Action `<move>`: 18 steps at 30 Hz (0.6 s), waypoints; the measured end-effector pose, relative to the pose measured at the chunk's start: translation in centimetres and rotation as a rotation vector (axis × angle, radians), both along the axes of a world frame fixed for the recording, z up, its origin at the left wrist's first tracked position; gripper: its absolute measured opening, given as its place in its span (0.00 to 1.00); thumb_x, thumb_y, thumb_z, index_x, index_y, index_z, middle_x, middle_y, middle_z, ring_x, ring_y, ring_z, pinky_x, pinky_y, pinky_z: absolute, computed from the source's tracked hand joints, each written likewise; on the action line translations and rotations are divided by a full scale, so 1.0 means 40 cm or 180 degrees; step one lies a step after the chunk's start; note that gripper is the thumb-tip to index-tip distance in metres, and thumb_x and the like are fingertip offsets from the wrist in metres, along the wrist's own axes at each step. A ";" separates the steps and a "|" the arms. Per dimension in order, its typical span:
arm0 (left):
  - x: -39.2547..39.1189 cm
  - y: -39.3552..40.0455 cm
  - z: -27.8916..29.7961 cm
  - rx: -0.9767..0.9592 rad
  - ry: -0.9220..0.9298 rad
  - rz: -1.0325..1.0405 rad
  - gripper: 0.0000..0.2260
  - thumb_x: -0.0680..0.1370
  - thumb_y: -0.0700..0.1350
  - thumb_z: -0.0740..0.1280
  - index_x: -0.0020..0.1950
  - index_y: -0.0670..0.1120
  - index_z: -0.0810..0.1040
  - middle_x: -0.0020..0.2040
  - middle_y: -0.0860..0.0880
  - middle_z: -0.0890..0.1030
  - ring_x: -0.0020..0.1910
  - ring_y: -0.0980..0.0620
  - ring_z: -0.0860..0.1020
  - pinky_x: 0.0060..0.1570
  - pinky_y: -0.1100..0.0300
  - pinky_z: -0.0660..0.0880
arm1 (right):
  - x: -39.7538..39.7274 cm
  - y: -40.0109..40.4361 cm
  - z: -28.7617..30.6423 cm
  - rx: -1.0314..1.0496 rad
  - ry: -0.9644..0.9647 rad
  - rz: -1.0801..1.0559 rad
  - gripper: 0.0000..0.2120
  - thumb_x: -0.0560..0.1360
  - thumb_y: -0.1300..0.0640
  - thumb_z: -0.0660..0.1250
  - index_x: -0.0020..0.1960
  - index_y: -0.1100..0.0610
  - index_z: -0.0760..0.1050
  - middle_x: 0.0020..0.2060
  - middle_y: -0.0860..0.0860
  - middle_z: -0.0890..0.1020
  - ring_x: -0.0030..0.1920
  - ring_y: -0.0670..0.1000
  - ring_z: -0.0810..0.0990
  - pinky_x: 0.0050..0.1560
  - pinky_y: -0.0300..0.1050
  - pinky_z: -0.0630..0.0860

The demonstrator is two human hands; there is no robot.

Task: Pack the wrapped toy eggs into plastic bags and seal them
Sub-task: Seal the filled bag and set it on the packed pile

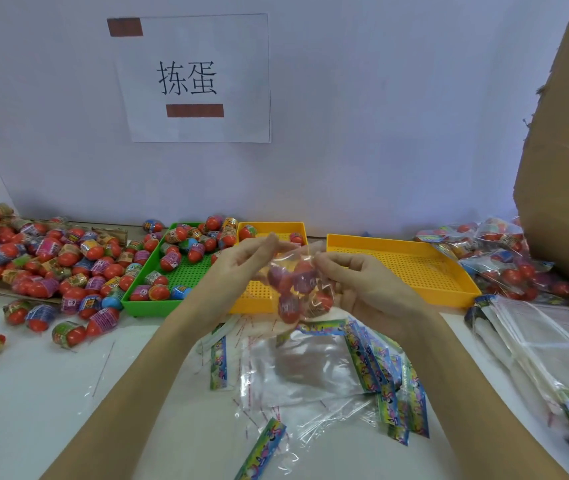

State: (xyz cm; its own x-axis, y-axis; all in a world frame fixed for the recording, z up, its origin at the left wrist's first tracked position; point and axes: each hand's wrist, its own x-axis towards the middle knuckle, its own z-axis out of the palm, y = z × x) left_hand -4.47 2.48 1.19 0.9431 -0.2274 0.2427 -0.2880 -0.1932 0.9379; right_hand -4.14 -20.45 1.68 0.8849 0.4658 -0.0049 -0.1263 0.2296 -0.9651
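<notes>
Both hands hold up a clear plastic bag (298, 289) with several wrapped toy eggs hanging in it, above the middle of the table. My left hand (241, 263) pinches the bag's top edge on the left. My right hand (359, 282) pinches the top on the right, fingers curled round the film. Loose wrapped eggs (44, 258) with red ends lie heaped at the left. More eggs fill the green tray (158, 299). Empty clear bags with colourful header strips (314, 372) lie below the hands.
A small yellow tray (259, 299) sits behind the hands, a larger yellow tray (449, 268) to the right. Filled bags (504, 261) pile at the far right beside a cardboard box (563, 150). A stack of unused bags (546, 344) lies at the right. A paper sign (196, 77) hangs on the wall.
</notes>
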 end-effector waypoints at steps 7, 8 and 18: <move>-0.022 -0.026 0.002 -0.0165 -0.0013 0.0053 0.09 0.77 0.53 0.76 0.47 0.48 0.87 0.45 0.46 0.87 0.43 0.52 0.85 0.41 0.64 0.80 | -0.003 0.008 0.002 -0.0146 0.0039 -0.0135 0.19 0.79 0.49 0.69 0.62 0.62 0.83 0.49 0.59 0.83 0.45 0.53 0.82 0.47 0.43 0.81; -0.020 -0.031 -0.001 -0.0312 -0.0010 0.0297 0.09 0.77 0.52 0.76 0.46 0.46 0.87 0.44 0.44 0.87 0.42 0.53 0.84 0.40 0.64 0.80 | 0.001 0.006 0.002 -0.0153 -0.0002 -0.0282 0.21 0.80 0.46 0.68 0.62 0.62 0.82 0.50 0.61 0.84 0.47 0.55 0.83 0.50 0.46 0.82; -0.002 -0.020 0.002 -0.1346 0.0789 0.0874 0.05 0.77 0.44 0.76 0.52 0.44 0.88 0.41 0.52 0.86 0.40 0.56 0.82 0.39 0.62 0.79 | 0.006 0.014 -0.022 -0.0779 -0.0737 -0.1414 0.07 0.77 0.54 0.75 0.49 0.58 0.87 0.44 0.59 0.86 0.40 0.50 0.81 0.43 0.38 0.80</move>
